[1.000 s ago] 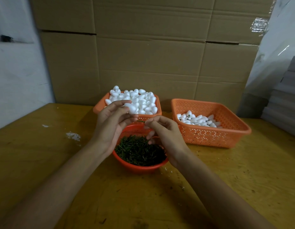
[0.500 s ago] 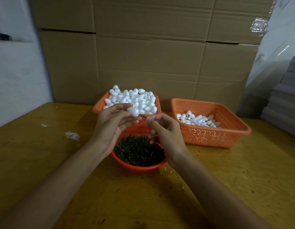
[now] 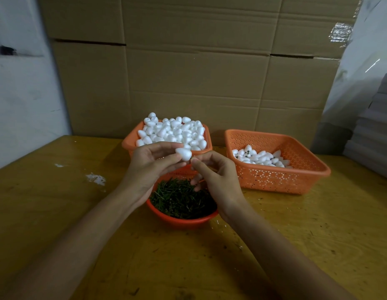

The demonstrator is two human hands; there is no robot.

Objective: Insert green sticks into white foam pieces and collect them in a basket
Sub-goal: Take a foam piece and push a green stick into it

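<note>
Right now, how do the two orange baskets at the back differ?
The left basket is heaped above its rim with white foam pieces; the right basket holds only a shallow layer. Pieces in the left basket look plain; at least one in the right basket shows a green stick. Both are orange.

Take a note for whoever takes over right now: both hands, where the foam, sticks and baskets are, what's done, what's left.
Left hand pinches a foam piece above the bowl. Right hand pinches at its lower end, likely on a stick hidden by the fingers.
The bowl of sticks is nearest. The back basket is heaped with plain foam. The right basket holds a shallow layer of finished pieces.
Done: a small batch. Left: finish this one, drop it in the right basket, then work through the heap.
</note>
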